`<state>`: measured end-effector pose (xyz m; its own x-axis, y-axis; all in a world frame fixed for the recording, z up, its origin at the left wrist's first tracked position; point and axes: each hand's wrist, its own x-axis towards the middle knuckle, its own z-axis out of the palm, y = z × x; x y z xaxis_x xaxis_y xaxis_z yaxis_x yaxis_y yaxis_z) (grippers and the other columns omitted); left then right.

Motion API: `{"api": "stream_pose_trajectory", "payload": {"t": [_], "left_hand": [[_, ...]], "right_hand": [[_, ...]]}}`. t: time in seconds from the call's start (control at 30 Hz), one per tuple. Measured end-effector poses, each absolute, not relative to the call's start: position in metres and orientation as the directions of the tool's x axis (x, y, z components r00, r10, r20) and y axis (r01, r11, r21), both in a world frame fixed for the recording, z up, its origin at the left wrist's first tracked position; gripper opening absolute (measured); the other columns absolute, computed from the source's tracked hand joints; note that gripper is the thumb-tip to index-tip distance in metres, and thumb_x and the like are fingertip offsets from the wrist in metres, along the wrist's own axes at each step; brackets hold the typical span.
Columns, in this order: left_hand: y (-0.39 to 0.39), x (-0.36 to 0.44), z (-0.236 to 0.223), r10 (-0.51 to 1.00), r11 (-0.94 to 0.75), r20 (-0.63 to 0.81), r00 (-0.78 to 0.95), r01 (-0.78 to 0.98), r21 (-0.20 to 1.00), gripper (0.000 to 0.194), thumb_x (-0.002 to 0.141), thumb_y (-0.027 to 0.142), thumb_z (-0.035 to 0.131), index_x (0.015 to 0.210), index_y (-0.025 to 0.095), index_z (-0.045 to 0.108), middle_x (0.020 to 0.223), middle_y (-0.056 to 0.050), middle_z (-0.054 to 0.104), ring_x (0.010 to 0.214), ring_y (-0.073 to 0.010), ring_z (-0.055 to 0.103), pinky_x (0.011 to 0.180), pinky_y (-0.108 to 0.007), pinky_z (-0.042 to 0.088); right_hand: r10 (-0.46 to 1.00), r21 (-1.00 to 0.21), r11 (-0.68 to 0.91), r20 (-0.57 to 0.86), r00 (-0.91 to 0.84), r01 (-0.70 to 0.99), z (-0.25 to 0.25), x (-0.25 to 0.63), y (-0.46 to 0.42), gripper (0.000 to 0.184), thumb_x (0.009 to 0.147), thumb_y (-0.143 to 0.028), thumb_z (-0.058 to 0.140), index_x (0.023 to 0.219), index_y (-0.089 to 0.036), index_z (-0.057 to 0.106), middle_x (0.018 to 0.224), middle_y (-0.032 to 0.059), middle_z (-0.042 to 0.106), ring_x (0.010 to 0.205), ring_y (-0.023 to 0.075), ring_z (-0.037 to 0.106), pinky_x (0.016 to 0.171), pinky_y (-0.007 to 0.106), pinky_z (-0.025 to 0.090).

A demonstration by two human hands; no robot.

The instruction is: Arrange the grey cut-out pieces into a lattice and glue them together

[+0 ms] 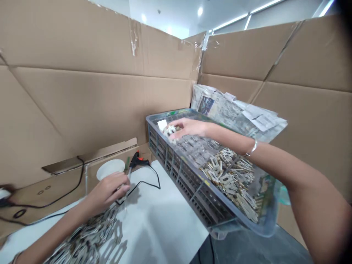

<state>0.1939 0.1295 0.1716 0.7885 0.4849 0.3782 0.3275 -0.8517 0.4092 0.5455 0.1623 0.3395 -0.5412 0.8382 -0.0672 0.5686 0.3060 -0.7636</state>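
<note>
My right hand (191, 127) is inside the far left end of a grey plastic crate (189, 168), its fingers curled round a bunch of small whitish pieces (171, 130) with slots in them. Many flat, elongated slotted pieces (231, 172) lie heaped in the crate's nearer half, under my right forearm. My left hand (114, 186) is over the white tabletop (162, 216), fingers bent together; what they hold, if anything, I cannot make out. Below it a pile of similar slotted pieces (88, 234) is spread on the table, partly hidden by my left forearm.
A black glue gun (136, 160) with an orange trigger and a cord stands beyond my left hand, beside a white round dish (111, 168). Cardboard walls (96, 102) enclose the back and right. Newspaper sheets (233, 110) lean behind the crate. Black cables (55, 201) cross at left.
</note>
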Motion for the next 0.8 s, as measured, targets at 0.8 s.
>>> {"api": "stream_pose_trajectory", "payload": {"t": [0.8], "left_hand": [[0.043,0.052,0.078,0.989,-0.144,0.109,0.103,0.846,0.513,0.042,0.099,0.052,0.027,0.087,0.023,0.054,0.086,-0.004,0.065,0.086,-0.0239,0.061,0.076,-0.032,0.042]], "right_hand": [[0.423,-0.615,0.475,-0.467,-0.776,0.63,0.141,0.25,0.15,0.048,0.07,-0.029,0.076,0.114,-0.011,0.069,0.092,0.0039,0.069,0.073,0.0142,0.059,0.061,0.021,0.044]]}}
